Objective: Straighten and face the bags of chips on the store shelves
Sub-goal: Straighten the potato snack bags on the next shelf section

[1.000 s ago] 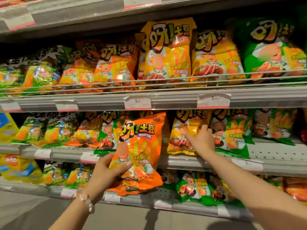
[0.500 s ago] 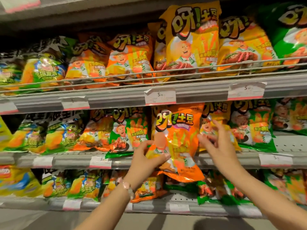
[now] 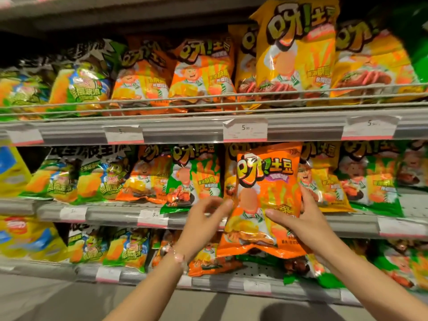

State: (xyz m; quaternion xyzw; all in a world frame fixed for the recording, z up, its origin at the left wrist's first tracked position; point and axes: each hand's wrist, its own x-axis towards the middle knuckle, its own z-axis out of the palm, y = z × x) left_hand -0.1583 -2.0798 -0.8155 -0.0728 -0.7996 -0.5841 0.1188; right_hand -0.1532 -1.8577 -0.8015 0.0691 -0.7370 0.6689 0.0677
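Observation:
An orange chip bag [image 3: 266, 181] stands upright and face-out in front of the middle shelf [image 3: 111, 213], its bottom hanging below the shelf lip. My right hand [image 3: 301, 220] grips its right side, thumb across the front and fingers behind the edge. My left hand [image 3: 203, 220], blurred, reaches the bag's left edge with its fingertips and is not wrapped round it. A yellow bag [image 3: 324, 181] stands just right of the held bag and a green bag [image 3: 194, 179] just left.
Three shelves of chip bags fill the view. The upper shelf [image 3: 185, 129] has a wire rail and price tags [image 3: 245, 129]. Orange and green bags [image 3: 208, 262] lie loosely on the bottom shelf below my hands. Grey floor runs along the bottom.
The orange bag moved right and up toward the middle shelf slot. My right hand took hold of its right side, and my left hand loosened from its grip to the bag's left edge.

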